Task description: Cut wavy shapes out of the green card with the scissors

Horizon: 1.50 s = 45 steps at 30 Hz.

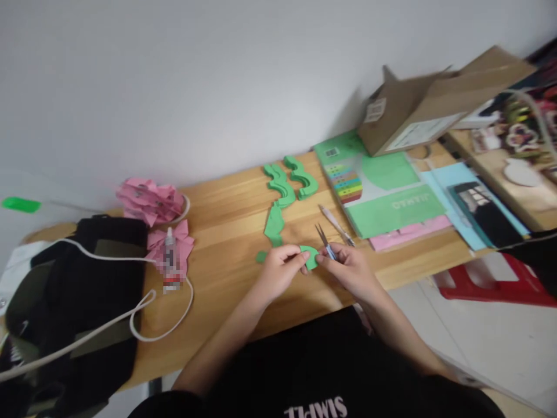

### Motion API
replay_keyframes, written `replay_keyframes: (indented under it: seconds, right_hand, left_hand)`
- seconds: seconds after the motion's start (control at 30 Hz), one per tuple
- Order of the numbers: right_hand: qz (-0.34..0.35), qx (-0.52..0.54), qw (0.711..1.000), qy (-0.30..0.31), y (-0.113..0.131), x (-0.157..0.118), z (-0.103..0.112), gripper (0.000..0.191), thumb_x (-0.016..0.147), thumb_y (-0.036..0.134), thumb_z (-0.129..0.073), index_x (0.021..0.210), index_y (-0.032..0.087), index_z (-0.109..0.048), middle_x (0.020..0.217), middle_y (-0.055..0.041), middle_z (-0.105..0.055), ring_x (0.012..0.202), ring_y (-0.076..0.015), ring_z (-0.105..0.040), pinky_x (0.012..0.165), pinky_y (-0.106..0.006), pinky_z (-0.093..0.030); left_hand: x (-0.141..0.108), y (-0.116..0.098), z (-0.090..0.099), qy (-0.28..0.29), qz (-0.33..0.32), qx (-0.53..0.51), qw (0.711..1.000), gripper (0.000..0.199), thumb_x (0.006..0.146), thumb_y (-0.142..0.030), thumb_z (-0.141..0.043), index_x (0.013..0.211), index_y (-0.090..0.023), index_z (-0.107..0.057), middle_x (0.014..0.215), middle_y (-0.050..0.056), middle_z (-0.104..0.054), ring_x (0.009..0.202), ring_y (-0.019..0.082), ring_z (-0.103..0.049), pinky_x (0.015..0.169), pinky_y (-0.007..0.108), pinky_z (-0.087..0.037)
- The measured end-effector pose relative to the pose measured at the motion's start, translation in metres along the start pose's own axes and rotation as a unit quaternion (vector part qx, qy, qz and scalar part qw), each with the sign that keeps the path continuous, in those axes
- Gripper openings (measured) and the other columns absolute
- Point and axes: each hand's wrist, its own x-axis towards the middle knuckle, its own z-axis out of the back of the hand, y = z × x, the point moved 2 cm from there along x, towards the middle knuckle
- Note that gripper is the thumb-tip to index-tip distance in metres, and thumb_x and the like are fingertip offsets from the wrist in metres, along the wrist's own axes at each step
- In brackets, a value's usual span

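Between my two hands, just above the table's front part, is a small green paper piece [309,257] with a rounded edge. My left hand [282,268] pinches it from the left with thumb and fingers. My right hand [347,267] is closed around a pair of scissors [325,242], whose blades point up and away from me; its fingertips also meet the paper's right edge. Beyond my hands lie green paper scraps [274,223] and two stacks of wavy green cut-outs, one on the left [279,186] and one on the right [301,177].
A pen [336,225] lies right of the scissors, beside green paper packs [391,197]. An open cardboard box [413,110] stands behind them. A phone [483,212] rests farther right. Leftward are pink paper flowers [150,200], a glue bottle [170,255], a white cord [163,337] and a black bag [87,290].
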Motion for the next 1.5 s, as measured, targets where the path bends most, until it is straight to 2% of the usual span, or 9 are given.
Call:
replay_keyframes:
  seconds: [0.1, 0.2, 0.27, 0.43, 0.7, 0.87, 1.0, 1.27, 1.5]
  right_hand:
    - [0.008, 0.045, 0.986, -0.162, -0.005, -0.013, 0.042, 0.026, 0.064, 0.036, -0.076, 0.071, 0.018, -0.059, 0.039, 0.0103, -0.037, 0.032, -0.0051, -0.026, 0.033, -0.022, -0.015]
    - [0.036, 0.065, 0.961, -0.267, -0.008, -0.029, 0.08, 0.025, 0.066, 0.037, -0.072, 0.069, 0.018, -0.056, 0.034, 0.0098, -0.036, 0.03, -0.0051, -0.025, 0.034, -0.023, -0.013]
    - [0.053, 0.07, 0.947, -0.31, -0.01, -0.04, 0.097, 0.023, 0.066, 0.035, -0.07, 0.066, 0.018, -0.054, 0.032, 0.0095, -0.035, 0.03, -0.0049, -0.025, 0.035, -0.023, -0.013]
    - [0.085, 0.087, 0.917, -0.38, -0.013, -0.055, 0.111, 0.021, 0.068, 0.034, -0.068, 0.068, 0.02, -0.052, 0.036, 0.0108, -0.034, 0.03, -0.0053, -0.027, 0.036, -0.025, -0.016]
    - [0.079, 0.037, 0.916, -0.391, -0.013, -0.022, 0.119, 0.019, 0.061, 0.03, -0.071, 0.066, 0.018, -0.058, 0.039, 0.0087, -0.04, 0.035, -0.0065, -0.031, 0.036, -0.022, -0.02]
    - [0.075, 0.019, 0.911, -0.406, -0.009, 0.013, 0.123, 0.022, 0.061, 0.029, -0.067, 0.051, 0.02, -0.051, 0.035, 0.0079, -0.037, 0.034, -0.0074, -0.031, 0.036, -0.023, -0.021]
    - [0.082, 0.041, 0.899, -0.429, -0.007, 0.018, 0.116, 0.03, 0.066, 0.035, -0.064, 0.047, 0.023, -0.044, 0.033, 0.007, -0.035, 0.033, -0.0089, -0.031, 0.035, -0.024, -0.023]
    - [0.111, 0.115, 0.854, -0.496, -0.024, -0.013, 0.108, 0.021, 0.066, 0.037, -0.064, 0.073, 0.017, -0.062, 0.038, 0.0104, -0.037, 0.033, -0.009, -0.033, 0.035, -0.023, -0.024]
    - [0.144, 0.147, 0.837, -0.507, -0.027, -0.023, 0.102, 0.018, 0.069, 0.035, -0.06, 0.073, 0.018, -0.059, 0.04, 0.0119, -0.034, 0.034, -0.0074, -0.033, 0.036, -0.022, -0.026]
  left_hand:
    - [0.023, -0.015, -0.028, 0.011, -0.085, 0.163, 0.983, 0.024, 0.089, -0.036, -0.052, 0.089, -0.016, -0.065, 0.083, 0.008, -0.068, 0.078, 0.02, -0.062, 0.075, 0.034, -0.049]
    - [0.045, -0.031, -0.063, 0.06, -0.243, 0.426, 0.87, 0.027, 0.092, -0.024, -0.046, 0.111, -0.012, -0.06, 0.106, 0.017, -0.062, 0.097, 0.028, -0.06, 0.08, 0.042, -0.05]
    - [0.06, -0.037, -0.08, 0.078, -0.279, 0.446, 0.847, 0.028, 0.093, -0.015, -0.039, 0.109, -0.012, -0.062, 0.105, 0.017, -0.06, 0.101, 0.029, -0.059, 0.081, 0.042, -0.049]
    - [0.095, -0.055, -0.091, 0.077, -0.287, 0.41, 0.862, 0.024, 0.089, -0.016, -0.049, 0.076, -0.012, -0.068, 0.09, 0.013, -0.062, 0.089, 0.025, -0.061, 0.076, 0.036, -0.049]
    - [0.153, -0.108, -0.064, -0.031, -0.224, 0.279, 0.933, 0.022, 0.086, -0.024, -0.057, 0.075, -0.012, -0.071, 0.078, 0.007, -0.067, 0.075, 0.018, -0.061, 0.073, 0.03, -0.047]
    - [0.162, -0.112, -0.058, -0.061, -0.195, 0.217, 0.955, 0.024, 0.086, -0.028, -0.056, 0.072, -0.013, -0.069, 0.061, 0.001, -0.062, 0.058, 0.014, -0.058, 0.064, 0.027, -0.046]
    - [0.161, -0.108, -0.056, -0.065, -0.178, 0.194, 0.963, 0.025, 0.088, -0.028, -0.054, 0.076, -0.013, -0.069, 0.056, -0.001, -0.058, 0.051, 0.012, -0.055, 0.06, 0.025, -0.045]
    - [0.143, -0.097, -0.064, -0.004, -0.226, 0.268, 0.936, 0.022, 0.087, -0.023, -0.057, 0.072, -0.013, -0.069, 0.077, 0.005, -0.064, 0.073, 0.015, -0.06, 0.075, 0.029, -0.046]
    - [0.101, -0.065, -0.074, 0.176, -0.272, 0.382, 0.866, 0.014, 0.075, -0.02, -0.07, 0.088, -0.016, -0.071, 0.092, 0.005, -0.063, 0.078, 0.017, -0.062, 0.073, 0.028, -0.049]
